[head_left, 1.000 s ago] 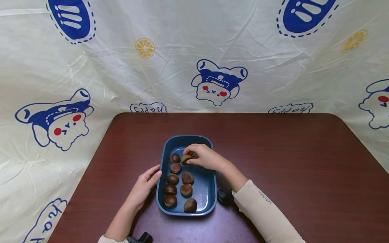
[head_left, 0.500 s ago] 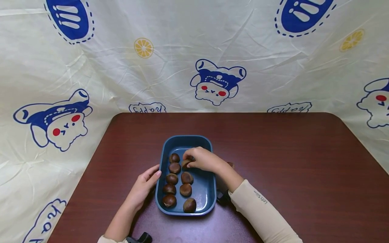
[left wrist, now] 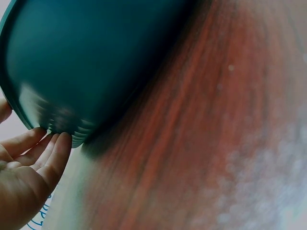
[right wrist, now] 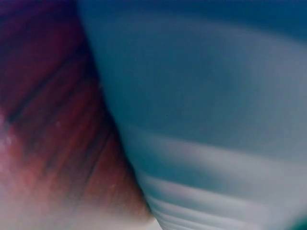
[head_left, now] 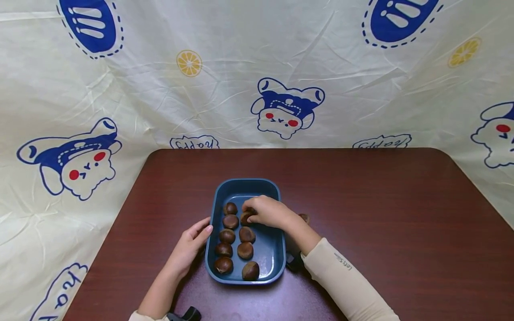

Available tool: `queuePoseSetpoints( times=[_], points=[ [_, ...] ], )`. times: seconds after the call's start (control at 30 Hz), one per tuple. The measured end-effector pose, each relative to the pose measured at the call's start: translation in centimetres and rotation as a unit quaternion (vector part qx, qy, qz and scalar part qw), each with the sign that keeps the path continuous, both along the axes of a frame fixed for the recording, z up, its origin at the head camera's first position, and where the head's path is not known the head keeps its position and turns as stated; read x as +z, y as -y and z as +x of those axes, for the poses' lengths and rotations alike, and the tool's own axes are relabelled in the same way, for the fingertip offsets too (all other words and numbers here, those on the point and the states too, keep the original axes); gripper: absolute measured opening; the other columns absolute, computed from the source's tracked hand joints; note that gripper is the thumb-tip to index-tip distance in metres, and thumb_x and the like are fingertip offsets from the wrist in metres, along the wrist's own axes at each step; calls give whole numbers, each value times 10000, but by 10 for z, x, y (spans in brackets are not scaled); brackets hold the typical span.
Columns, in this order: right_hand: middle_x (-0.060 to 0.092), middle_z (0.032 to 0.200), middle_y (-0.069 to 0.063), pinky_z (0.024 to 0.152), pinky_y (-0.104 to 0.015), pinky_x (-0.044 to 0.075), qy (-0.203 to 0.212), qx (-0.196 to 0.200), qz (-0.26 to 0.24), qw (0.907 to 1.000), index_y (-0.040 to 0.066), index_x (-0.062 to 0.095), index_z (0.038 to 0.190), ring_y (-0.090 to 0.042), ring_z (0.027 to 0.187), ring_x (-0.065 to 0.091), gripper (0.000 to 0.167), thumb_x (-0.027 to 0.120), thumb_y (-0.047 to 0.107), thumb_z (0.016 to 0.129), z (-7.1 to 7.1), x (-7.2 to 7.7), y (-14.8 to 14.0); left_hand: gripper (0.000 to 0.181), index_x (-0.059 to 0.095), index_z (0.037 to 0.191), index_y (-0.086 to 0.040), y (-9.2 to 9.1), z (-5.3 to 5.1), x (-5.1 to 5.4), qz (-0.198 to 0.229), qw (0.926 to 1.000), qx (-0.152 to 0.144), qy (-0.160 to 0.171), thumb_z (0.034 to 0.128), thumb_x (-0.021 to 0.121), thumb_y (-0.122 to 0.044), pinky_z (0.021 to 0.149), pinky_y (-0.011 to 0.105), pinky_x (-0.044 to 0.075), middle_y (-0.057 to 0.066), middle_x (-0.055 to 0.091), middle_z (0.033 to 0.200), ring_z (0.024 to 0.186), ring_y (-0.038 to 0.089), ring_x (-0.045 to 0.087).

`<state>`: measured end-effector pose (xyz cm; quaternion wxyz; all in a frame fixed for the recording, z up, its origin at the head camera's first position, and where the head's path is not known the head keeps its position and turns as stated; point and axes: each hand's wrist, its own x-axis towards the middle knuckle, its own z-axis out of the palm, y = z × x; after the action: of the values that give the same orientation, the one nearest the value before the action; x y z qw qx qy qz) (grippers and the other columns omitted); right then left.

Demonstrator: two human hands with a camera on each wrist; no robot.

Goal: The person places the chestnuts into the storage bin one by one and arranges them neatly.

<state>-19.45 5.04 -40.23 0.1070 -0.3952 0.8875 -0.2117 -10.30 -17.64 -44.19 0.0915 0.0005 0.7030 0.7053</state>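
Note:
A blue rectangular tray [head_left: 270,256] stands on the table, with several brown chestnuts lined up in it. Five-odd form the left column, such as a glossy chestnut [head_left: 223,265] near the front; the right column has a chestnut [head_left: 250,271] set apart at its near end. Over the tray's far half, my right hand [head_left: 270,211] pinches a chestnut [head_left: 245,218] between thumb and fingers. My left hand [head_left: 188,247] touches the tray's left side, its fairly straight fingers [left wrist: 58,151] against the outer wall. In the right wrist view the tray's wall hides the right hand.
Another chestnut [head_left: 304,217] lies on the dark red-brown table [head_left: 381,214] right of the tray, partly behind the right forearm. A black wrist camera [head_left: 294,262] sits close to the tray's right wall. A printed white cloth [head_left: 225,102] hangs behind the table.
My right hand has lowered slightly toward the near side with the pinched chestnut. The chestnut right of the tray has come into view past the forearm. My left hand stays at the rim.

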Motion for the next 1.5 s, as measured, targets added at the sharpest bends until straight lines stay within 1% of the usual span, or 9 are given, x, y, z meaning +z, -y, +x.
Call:
queuePoseSetpoints(
  times=[0.17, 0.43, 0.6, 0.77, 0.9, 1.1, 1.23, 1.37, 1.5],
  points=[
    [613, 956, -11, 729, -256, 461, 31, -89, -343, 9994, 61, 620, 1045, -117, 828, 552, 210, 628, 132, 848, 0, 0, -1, 432, 450, 1294, -7, 0, -1, 0, 17, 10000, -1, -11, 921, 516, -214, 883, 355, 426, 161, 520, 1224, 1052, 267, 529],
    [608, 1033, -62, 797, -294, 463, 136, -280, -806, 9963, 34, 605, 1096, -157, 937, 559, 257, 617, 126, 856, 2, -1, -4, 432, 441, 1298, -1, 0, 0, 0, 90, 10000, -40, 6, 924, 510, -207, 888, 353, 422, 169, 509, 1234, 1057, 274, 524],
    [601, 1055, -94, 809, -348, 468, 280, -323, -1388, 9894, 18, 594, 1105, -195, 957, 558, 269, 616, 111, 854, 4, -2, -9, 435, 439, 1298, 2, 0, 0, 0, 82, 10000, -39, 2, 924, 510, -208, 881, 342, 427, 172, 508, 1234, 1054, 271, 524],
    [598, 1063, -96, 817, -374, 465, 251, -341, -1839, 9820, 16, 589, 1114, -201, 964, 557, 286, 619, 124, 851, 5, 0, -17, 433, 441, 1297, 3, -1, 0, 1, 57, 10000, -48, 10, 925, 509, -207, 879, 338, 429, 172, 511, 1230, 1053, 270, 524],
    [599, 1069, -87, 822, -391, 462, 229, -512, -2092, 9763, 20, 586, 1119, -200, 967, 560, 299, 622, 147, 851, 7, 4, -27, 432, 443, 1296, 1, -1, 0, 1, 45, 10000, -31, 14, 924, 510, -208, 886, 346, 424, 168, 514, 1227, 1054, 271, 525],
    [603, 1073, -86, 818, -415, 463, 156, -809, -2290, 9699, 33, 584, 1122, -234, 971, 573, 311, 635, 154, 840, 12, 12, -44, 435, 445, 1295, 1, -1, 0, 1, 44, 10000, -32, -4, 922, 514, -213, 883, 348, 426, 167, 518, 1222, 1050, 273, 526],
    [602, 1074, -59, 816, -399, 467, 20, -1029, -2364, 9662, 43, 588, 1118, -216, 972, 576, 317, 653, 141, 823, 15, 16, -57, 432, 444, 1295, 2, -1, 0, 1, 64, 10000, -44, -1, 924, 511, -209, 885, 351, 425, 170, 515, 1225, 1051, 274, 525],
    [596, 1080, -64, 810, -369, 473, 16, -1216, -2511, 9603, 46, 588, 1117, -221, 967, 581, 325, 665, 109, 807, 18, 16, -70, 428, 446, 1293, 0, -1, 0, 1, 44, 10000, -32, -8, 924, 510, -207, 887, 354, 423, 167, 517, 1224, 1052, 272, 526],
    [591, 1091, -58, 806, -399, 471, 53, -1388, -2523, 9576, 42, 580, 1133, -213, 971, 581, 353, 677, 87, 796, 20, 15, -83, 428, 451, 1291, -3, 0, 0, 0, 31, 10000, -10, -14, 922, 514, -210, 888, 357, 423, 164, 521, 1219, 1050, 272, 527]
  ],
)
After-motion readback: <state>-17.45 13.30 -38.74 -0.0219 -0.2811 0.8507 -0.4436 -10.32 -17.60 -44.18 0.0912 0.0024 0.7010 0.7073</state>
